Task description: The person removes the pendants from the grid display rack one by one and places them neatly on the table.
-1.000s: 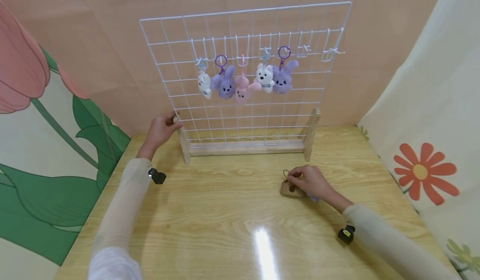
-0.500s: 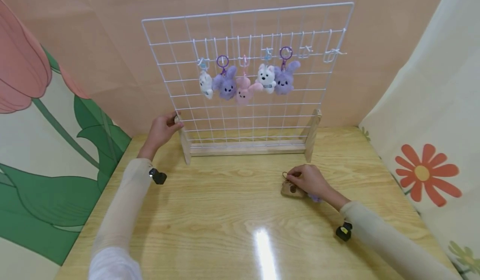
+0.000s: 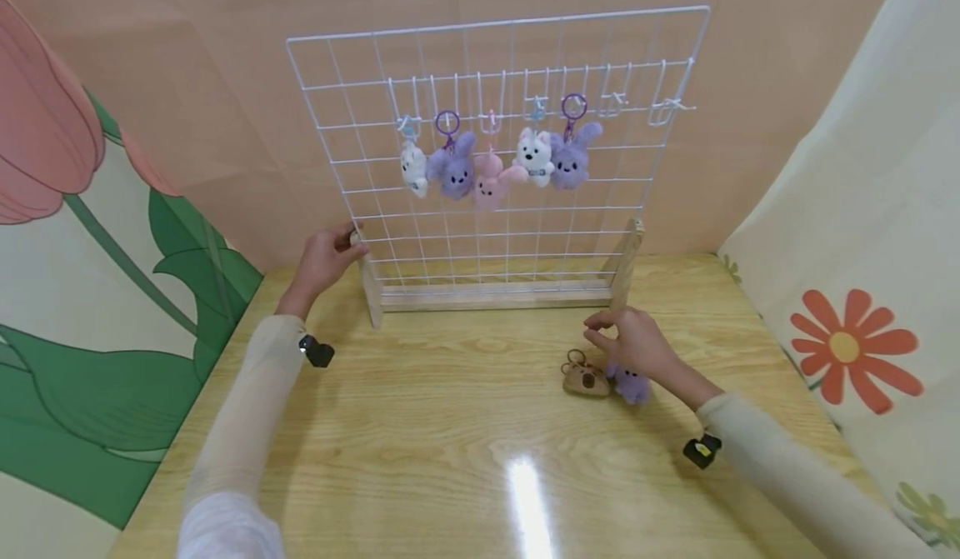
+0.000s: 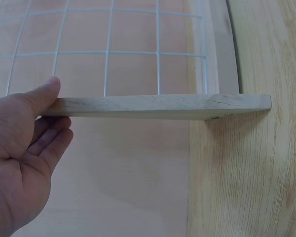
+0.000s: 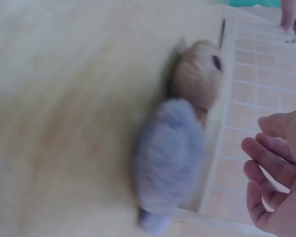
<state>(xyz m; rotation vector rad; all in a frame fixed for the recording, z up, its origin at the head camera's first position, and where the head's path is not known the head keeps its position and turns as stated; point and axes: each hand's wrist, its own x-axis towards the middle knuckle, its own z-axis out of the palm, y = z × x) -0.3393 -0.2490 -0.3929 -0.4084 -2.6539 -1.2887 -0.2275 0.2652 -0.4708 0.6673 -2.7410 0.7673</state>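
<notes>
My left hand (image 3: 321, 263) pinches the upper end of the rack's wooden side post (image 4: 158, 104), thumb on one face and fingers on the other. My right hand (image 3: 636, 344) hovers just behind two plush keychains on the table, holding nothing; its fingers are loosely bent, thumb apart from them in the right wrist view. Nearest it are a brown plush animal keychain (image 3: 587, 381) with a ring and dark nose, and a purple plush keychain (image 3: 632, 386) lying beside it. In the right wrist view the purple plush (image 5: 170, 155) looks blurred, with the brown one (image 5: 198, 74) beyond.
The white wire grid rack (image 3: 498, 224) stands at the table's back. From its hooks hang white, purple and pink plush keychains, including a pink rabbit (image 3: 491, 184). Two bare hooks, one a white hook (image 3: 670, 107), are at the right. Patterned cloth (image 3: 847, 209) borders the table (image 3: 420, 442).
My right hand has let go of the brown keychain's top and lifted away towards the rack, uncovering the purple plush. The left hand stays on the post.
</notes>
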